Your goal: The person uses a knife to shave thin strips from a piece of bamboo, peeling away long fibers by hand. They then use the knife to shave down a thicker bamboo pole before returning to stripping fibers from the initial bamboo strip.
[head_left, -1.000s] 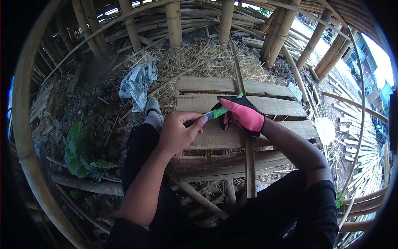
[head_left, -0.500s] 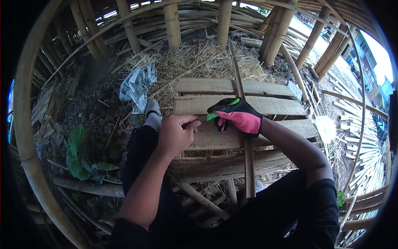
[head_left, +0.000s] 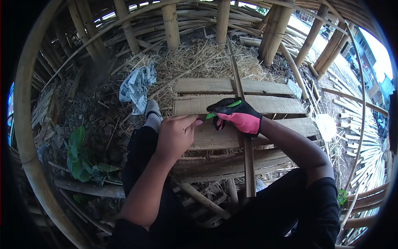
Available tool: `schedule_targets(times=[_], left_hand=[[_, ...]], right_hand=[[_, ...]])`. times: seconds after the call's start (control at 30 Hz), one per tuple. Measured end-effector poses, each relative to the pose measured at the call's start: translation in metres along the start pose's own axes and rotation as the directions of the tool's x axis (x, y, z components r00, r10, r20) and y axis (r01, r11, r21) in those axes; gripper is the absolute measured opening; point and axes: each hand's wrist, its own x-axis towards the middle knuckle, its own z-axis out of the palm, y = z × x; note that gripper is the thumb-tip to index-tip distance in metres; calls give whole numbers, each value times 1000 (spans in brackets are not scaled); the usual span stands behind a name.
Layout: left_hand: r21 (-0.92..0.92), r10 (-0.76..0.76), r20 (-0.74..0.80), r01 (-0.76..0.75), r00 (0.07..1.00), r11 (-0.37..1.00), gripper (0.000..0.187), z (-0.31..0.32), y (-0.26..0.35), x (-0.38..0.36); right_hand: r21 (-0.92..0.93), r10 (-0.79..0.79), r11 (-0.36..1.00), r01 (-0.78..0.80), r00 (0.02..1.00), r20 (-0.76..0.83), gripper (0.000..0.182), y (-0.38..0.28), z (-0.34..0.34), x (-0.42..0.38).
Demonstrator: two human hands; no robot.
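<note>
My right hand [head_left: 242, 117], in a pink and black glove, is closed around a slim green tool [head_left: 234, 103] whose ends stick out on both sides of the glove. It rests on a long thin bamboo strip [head_left: 250, 166] that runs from my lap up across the wooden pallet [head_left: 232, 86]. My bare left hand [head_left: 176, 136] is curled, with its fingertips pinched at the tool's left end. What lies between those fingertips is too small to make out.
My legs in dark trousers lie over the pallet, one shoe [head_left: 152, 107] at its left edge. Straw [head_left: 199, 58] and crumpled newspaper [head_left: 137, 85] lie beyond. Bamboo poles [head_left: 172, 23] ring the spot. A green leafy plant [head_left: 78, 157] grows at left.
Both hands have drawn closer together and shifted slightly up. The white and green length that showed between them a second ago is now mostly covered by the fingers.
</note>
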Motion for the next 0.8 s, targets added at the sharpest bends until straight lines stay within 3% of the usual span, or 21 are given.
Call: schedule_targets(times=[0.17,0.27,0.33,0.37,0.43,0.47,0.6,0.67,0.8], left_hand=[[107,-14,-6,15,1000,994,18,-3,-3,1],[158,-35,4,34,999,987,21,-3,-5,5],[125,-60,15,58,998,990,22,-2,-11,5],[124,-58,17,55,998,991,22,-1,-14,6],[68,-24,-8,25,1000,997,23,1,-17,6],[67,-23,-6,23,1000,997,23,1,-17,6],[13,-17,-59,18,998,1000,24,3,-17,6],[-5,-27,-77,27,997,1000,24,2,-18,7],[195,172,-72,-155,982,968,27,-7,-15,15]], right_hand=[[-122,27,992,-23,999,32,38,-12,6,-3],[-132,26,991,-14,996,83,53,-11,5,-3],[-83,-125,986,147,968,220,59,-2,-2,-1],[-83,-126,986,147,968,216,59,3,-5,3],[136,-66,990,23,943,327,92,3,-9,13],[50,-28,999,14,955,295,117,4,-8,15],[109,-90,993,52,921,380,118,13,-19,16],[223,-150,974,50,876,458,134,11,-21,15],[401,-151,915,-53,876,459,120,1,-17,12]])
